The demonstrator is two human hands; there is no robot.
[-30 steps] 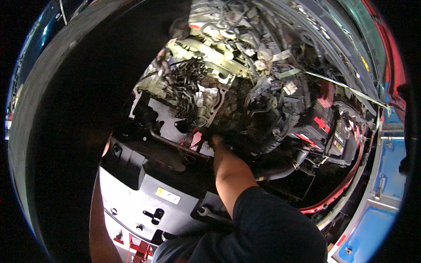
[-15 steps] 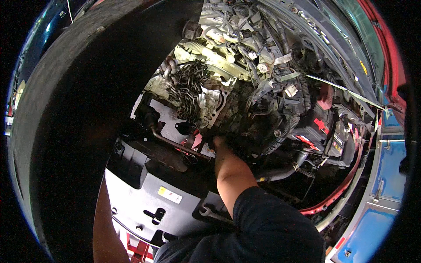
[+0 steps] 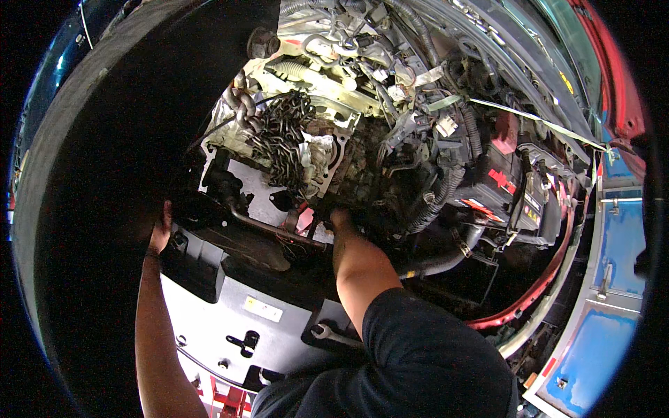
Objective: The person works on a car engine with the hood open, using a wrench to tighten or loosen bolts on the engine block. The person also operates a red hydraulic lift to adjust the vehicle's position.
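I look down into a car's engine bay. My right hand (image 3: 339, 219) reaches deep under the dirty engine block (image 3: 327, 132), its fingers hidden among the parts, so what it touches cannot be made out. A heavy steel chain (image 3: 282, 136) lies piled on the engine. My left hand (image 3: 160, 233) rests against the dark left edge of the bay, beside the black front panel (image 3: 230, 313); its fingers are in shadow.
A combination wrench (image 3: 334, 336) lies on the black panel near my right arm. A black battery (image 3: 519, 191) with red labels sits at the right among hoses and wiring. Red bodywork (image 3: 613, 83) curves along the right, with blue panels (image 3: 617, 244) beyond.
The view has shifted, bringing the chain and engine lower into the picture. My left arm has risen along the left side and its hand now rests at the bay's edge. The right hand stays under the engine.
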